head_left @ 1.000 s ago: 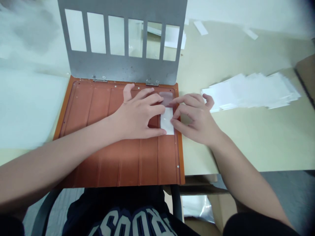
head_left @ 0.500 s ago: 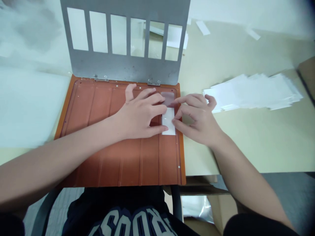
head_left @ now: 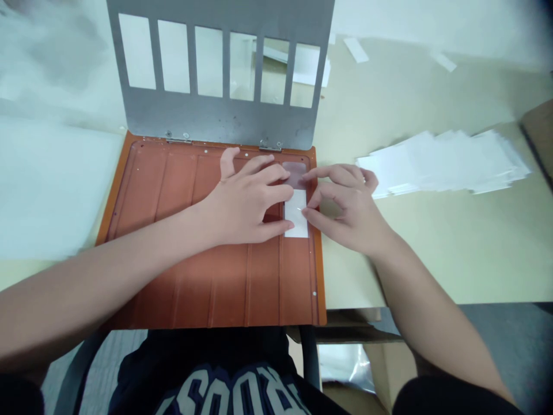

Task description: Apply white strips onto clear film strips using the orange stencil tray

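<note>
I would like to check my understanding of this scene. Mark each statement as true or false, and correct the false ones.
1. The metal plate has six rectangular windows. True.
2. The metal plate lies flat over the orange tray. False: it is hinged at the tray's far edge and folded open beyond it.
3. The left hand holds the fanned white sheets. False: the sheets lie on the table to the right, apart from both hands, and the left hand is over the tray.
4. Fingers of the right hand reach the white rectangular piece on the tray. True.
5. A translucent film lies just beyond the white rectangular piece. True.
</note>
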`<state>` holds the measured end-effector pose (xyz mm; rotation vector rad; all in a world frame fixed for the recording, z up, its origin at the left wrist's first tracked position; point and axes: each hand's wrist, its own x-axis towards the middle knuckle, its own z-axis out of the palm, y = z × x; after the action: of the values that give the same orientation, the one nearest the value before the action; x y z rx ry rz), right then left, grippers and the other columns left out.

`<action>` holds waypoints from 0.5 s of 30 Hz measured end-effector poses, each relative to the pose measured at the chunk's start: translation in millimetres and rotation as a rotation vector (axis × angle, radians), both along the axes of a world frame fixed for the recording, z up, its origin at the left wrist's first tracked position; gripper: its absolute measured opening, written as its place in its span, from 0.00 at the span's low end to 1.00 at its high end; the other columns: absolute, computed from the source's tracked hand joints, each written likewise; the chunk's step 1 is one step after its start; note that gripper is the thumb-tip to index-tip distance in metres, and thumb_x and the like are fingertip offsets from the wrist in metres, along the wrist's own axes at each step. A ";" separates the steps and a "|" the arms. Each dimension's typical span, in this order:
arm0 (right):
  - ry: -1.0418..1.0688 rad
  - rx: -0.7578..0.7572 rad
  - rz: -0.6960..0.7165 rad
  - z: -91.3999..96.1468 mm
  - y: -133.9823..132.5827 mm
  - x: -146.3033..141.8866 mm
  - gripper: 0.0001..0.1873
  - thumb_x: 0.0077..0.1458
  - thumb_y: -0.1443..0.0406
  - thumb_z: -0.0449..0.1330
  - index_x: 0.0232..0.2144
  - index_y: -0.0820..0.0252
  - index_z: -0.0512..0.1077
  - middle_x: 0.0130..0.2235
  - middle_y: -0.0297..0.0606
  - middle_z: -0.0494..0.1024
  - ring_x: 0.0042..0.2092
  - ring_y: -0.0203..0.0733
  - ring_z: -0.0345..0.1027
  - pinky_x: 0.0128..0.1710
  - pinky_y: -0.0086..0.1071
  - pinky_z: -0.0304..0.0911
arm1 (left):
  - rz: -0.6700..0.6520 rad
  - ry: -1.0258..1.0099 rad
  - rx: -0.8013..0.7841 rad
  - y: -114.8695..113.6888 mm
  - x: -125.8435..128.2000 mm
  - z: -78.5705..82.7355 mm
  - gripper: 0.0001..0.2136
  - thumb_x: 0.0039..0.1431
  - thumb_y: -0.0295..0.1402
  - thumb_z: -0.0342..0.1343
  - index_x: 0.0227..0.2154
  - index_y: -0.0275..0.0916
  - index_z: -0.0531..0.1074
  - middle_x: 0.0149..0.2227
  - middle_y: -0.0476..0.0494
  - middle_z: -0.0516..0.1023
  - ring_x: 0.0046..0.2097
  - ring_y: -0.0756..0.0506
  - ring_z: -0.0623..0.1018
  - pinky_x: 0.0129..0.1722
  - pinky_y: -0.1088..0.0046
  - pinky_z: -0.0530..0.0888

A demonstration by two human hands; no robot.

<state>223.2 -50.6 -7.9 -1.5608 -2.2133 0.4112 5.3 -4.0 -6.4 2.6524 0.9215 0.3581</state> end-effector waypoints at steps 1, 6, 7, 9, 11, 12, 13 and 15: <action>-0.008 -0.001 0.001 0.2 0.0 0.1 0.09 0.54 0.62 0.57 0.24 0.55 0.69 0.51 0.33 0.74 0.54 0.53 0.61 0.55 0.54 0.42 | 0.001 0.002 -0.001 -0.1 0.0 0.1 0.12 0.56 0.45 0.58 0.36 0.43 0.76 0.55 0.40 0.74 0.63 0.27 0.65 0.59 0.35 0.47; -0.015 0.003 0.004 0.6 -0.2 0.1 0.10 0.56 0.61 0.56 0.24 0.55 0.69 0.51 0.33 0.74 0.54 0.52 0.62 0.54 0.53 0.43 | 0.000 0.006 0.003 -0.6 -0.7 -0.4 0.12 0.57 0.45 0.57 0.37 0.43 0.75 0.55 0.40 0.74 0.63 0.29 0.64 0.59 0.34 0.46; -0.006 0.001 0.002 0.6 -0.1 0.2 0.10 0.56 0.61 0.57 0.24 0.55 0.69 0.51 0.33 0.74 0.54 0.52 0.62 0.54 0.54 0.43 | 0.000 0.007 0.005 -0.6 -0.8 -0.4 0.12 0.57 0.45 0.57 0.37 0.43 0.75 0.55 0.40 0.74 0.63 0.29 0.64 0.59 0.34 0.46; 0.006 -0.005 0.002 0.6 0.0 0.5 0.10 0.56 0.61 0.57 0.24 0.55 0.69 0.51 0.33 0.74 0.54 0.52 0.61 0.55 0.54 0.42 | 0.002 0.008 0.007 -0.7 -0.9 -0.2 0.12 0.57 0.45 0.57 0.37 0.43 0.75 0.55 0.40 0.74 0.64 0.29 0.64 0.59 0.34 0.46; 0.012 -0.006 0.003 0.6 0.1 1.0 0.10 0.55 0.61 0.57 0.24 0.55 0.69 0.51 0.32 0.74 0.54 0.53 0.61 0.55 0.54 0.42 | 0.003 0.009 0.004 -0.7 -0.8 0.2 0.12 0.57 0.45 0.58 0.36 0.43 0.75 0.55 0.40 0.74 0.63 0.28 0.64 0.59 0.34 0.46; 0.015 -0.003 0.002 0.7 0.1 1.1 0.09 0.55 0.61 0.57 0.24 0.55 0.69 0.51 0.32 0.74 0.54 0.53 0.61 0.55 0.54 0.42 | 0.002 0.009 0.000 -0.7 -0.7 0.3 0.12 0.57 0.45 0.58 0.36 0.43 0.76 0.55 0.40 0.74 0.63 0.28 0.64 0.59 0.34 0.46; 0.018 0.001 0.000 0.7 0.0 1.2 0.09 0.55 0.61 0.57 0.24 0.55 0.69 0.51 0.32 0.74 0.54 0.53 0.62 0.56 0.54 0.41 | 0.002 0.009 -0.003 -0.6 -0.6 0.3 0.12 0.57 0.45 0.58 0.36 0.42 0.76 0.55 0.40 0.74 0.63 0.28 0.64 0.59 0.34 0.46; 0.021 0.004 -0.004 0.7 -0.1 1.0 0.09 0.55 0.61 0.57 0.24 0.55 0.69 0.50 0.32 0.74 0.54 0.53 0.62 0.56 0.54 0.42 | 0.000 0.001 -0.004 -0.6 -0.5 0.1 0.12 0.57 0.45 0.58 0.36 0.43 0.76 0.55 0.40 0.74 0.63 0.28 0.64 0.59 0.34 0.46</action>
<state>224.2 -50.8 -7.2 -1.5520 -2.1938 0.4194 4.8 -4.6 -6.3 2.6486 0.9216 0.3547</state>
